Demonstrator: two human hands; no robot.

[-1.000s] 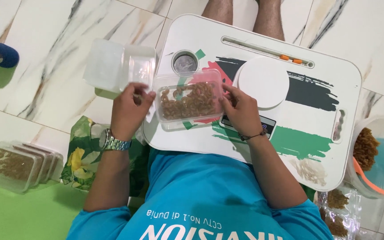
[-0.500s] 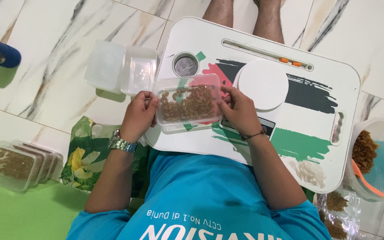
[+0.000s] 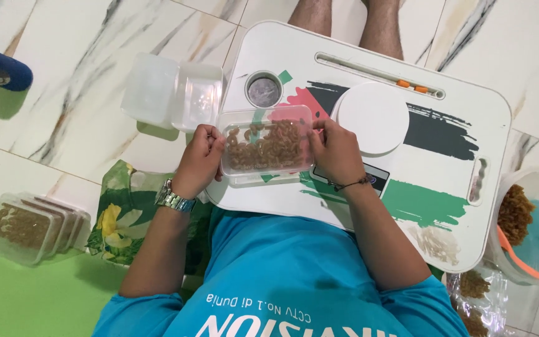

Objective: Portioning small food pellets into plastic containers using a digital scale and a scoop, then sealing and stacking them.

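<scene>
The person's face is out of view and only the blue shirt (image 3: pixel 282 281) and two bare shins at the top edge show; the bowl (image 3: pixel 534 224) at the right is cut off by the frame edge, and the bags at the bottom right are too crumpled to read clearly. The fingertips of both hands are partly hidden behind the clear box (image 3: pixel 266 146) of brown curled snacks that they hold over the near edge of the white lap table (image 3: pixel 469 125). The left hand (image 3: pixel 201 159), with a metal watch on its wrist, curls around the box's left end with the thumb on top; the right hand (image 3: pixel 338 153), with a thin band on its wrist, grips the right end the same way, both forearms bent in toward the middle. One round white lid (image 3: pixel 372 118) lies on the table just beside the right hand, and one round cup hole (image 3: pixel 263 90) sits beyond the box. Two empty clear boxes (image 3: pixel 173 93) lie on the floor left of the table. A row of about four filled boxes (image 3: pixel 32 224) stands at the far left, well apart; their exact count is hard to tell
</scene>
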